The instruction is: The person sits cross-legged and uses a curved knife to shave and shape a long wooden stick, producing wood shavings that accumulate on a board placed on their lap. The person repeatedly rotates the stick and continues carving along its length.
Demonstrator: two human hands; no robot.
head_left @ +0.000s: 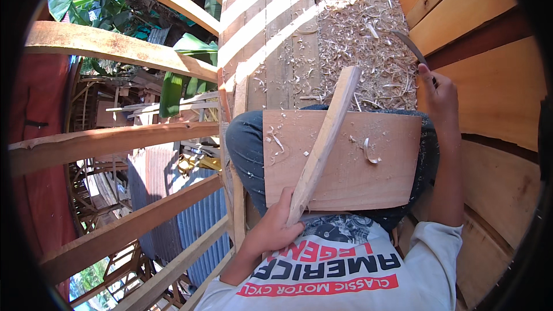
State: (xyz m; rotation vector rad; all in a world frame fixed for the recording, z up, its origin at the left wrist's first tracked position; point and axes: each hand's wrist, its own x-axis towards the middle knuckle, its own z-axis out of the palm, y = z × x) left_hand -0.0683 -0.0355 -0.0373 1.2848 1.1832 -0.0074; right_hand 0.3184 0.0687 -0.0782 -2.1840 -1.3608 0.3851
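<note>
My left hand is closed around the lower end of a squared wooden stick, close to my shirt. The stick slants up and to the right across a flat wooden board that rests over my lap. A few curled shavings lie on the board. Out to the right, my right hand grips a knife with a curved blade. The blade points up and left, apart from the stick; its handle is mostly hidden in my fingers.
Wood shavings cover much of the plank floor ahead. A wooden plank wall stands close on my right. To the left run several wooden rails, with leaves and corrugated metal sheets beyond them.
</note>
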